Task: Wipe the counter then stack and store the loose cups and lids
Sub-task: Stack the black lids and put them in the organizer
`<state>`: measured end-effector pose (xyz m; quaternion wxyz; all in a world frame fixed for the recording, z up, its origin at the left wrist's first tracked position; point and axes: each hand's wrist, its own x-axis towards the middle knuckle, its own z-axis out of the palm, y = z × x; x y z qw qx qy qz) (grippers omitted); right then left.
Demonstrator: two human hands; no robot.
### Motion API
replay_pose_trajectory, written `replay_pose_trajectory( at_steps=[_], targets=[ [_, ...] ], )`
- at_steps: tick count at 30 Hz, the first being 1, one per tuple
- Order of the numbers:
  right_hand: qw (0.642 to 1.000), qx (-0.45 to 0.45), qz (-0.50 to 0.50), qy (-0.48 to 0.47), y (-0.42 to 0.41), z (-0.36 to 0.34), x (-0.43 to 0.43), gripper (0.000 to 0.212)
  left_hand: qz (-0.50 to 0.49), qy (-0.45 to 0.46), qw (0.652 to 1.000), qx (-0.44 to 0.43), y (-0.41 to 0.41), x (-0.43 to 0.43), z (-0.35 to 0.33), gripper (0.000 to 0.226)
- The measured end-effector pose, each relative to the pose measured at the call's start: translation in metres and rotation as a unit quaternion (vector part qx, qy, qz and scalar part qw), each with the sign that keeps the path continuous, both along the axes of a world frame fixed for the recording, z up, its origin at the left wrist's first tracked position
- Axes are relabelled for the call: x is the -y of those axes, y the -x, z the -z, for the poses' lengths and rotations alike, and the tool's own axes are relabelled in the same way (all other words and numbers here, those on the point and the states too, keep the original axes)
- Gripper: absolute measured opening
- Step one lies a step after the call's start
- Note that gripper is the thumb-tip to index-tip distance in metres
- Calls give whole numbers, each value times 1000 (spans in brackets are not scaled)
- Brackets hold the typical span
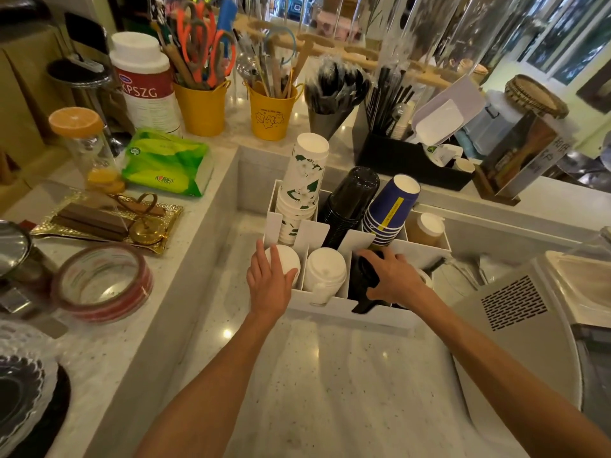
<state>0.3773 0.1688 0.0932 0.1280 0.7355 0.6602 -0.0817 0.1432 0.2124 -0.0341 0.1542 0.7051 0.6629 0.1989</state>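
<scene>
Right grip [395, 276], curled over the black lids [358, 287], hides their top; left grip [267, 280] masks part of the white lids [287, 256], its hold undeterminable; organiser [330, 313] walls conceal the bases of the floral cups [302, 190], black cups [352, 203] and blue cups [390, 209]; both forearms cut by the lower edge; machine [515, 309] cut at right; tissue pack [168, 163] print too small to read.

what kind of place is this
Likely a café or drinks counter: a white organiser holds stacked paper cups and lids, with black straws and black spoons behind it.
</scene>
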Motion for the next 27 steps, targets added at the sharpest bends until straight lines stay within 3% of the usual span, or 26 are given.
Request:
replay_pose_trajectory(
  at_steps=[9, 23, 25, 27],
  targets=[
    [997, 24, 65, -19, 8, 5, -4, 83, 5, 9, 1000, 7, 1, 1, -2, 74],
    [990, 29, -139, 23, -23, -4, 0, 83, -1, -5, 1000, 3, 0, 1, 0, 74],
    [993, 7, -121, 15, -26, -1, 3, 81, -3, -6, 1000, -2, -1, 1, 0, 74],
    [999, -25, -39, -8, -23, 3, 6, 81, -3, -7, 1000, -4, -1, 1, 0, 73]
  ],
)
